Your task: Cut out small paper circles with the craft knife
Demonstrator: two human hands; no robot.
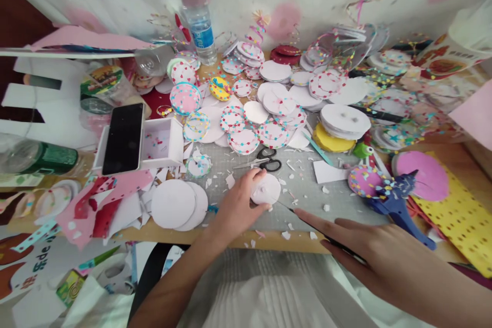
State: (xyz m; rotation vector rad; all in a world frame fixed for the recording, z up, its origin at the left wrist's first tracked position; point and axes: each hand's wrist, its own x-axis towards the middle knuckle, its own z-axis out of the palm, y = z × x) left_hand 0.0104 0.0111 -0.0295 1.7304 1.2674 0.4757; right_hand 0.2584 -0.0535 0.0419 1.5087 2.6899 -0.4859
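Observation:
My left hand (242,202) is closed around the edge of a small white disc (266,189), thumb at the near side and fingers at the far side. The disc rests low over the grey cutting mat (215,156). In my right hand (369,246) is a slim craft knife (346,251) with a black handle, index finger stretched along it. The knife's thin blade reaches the disc's right edge. Just beyond the disc lie black-handled scissors (271,160). White scraps are scattered around, and two larger white discs (173,204) overlap to the left.
Behind the mat are several decorated round pieces (243,141) and a water bottle (200,25). A phone (123,138) lies on a white box (163,141) at left. On the right are a blue glue gun (400,210), a yellow disc stack (333,138) and yellow dotted sheet (457,215).

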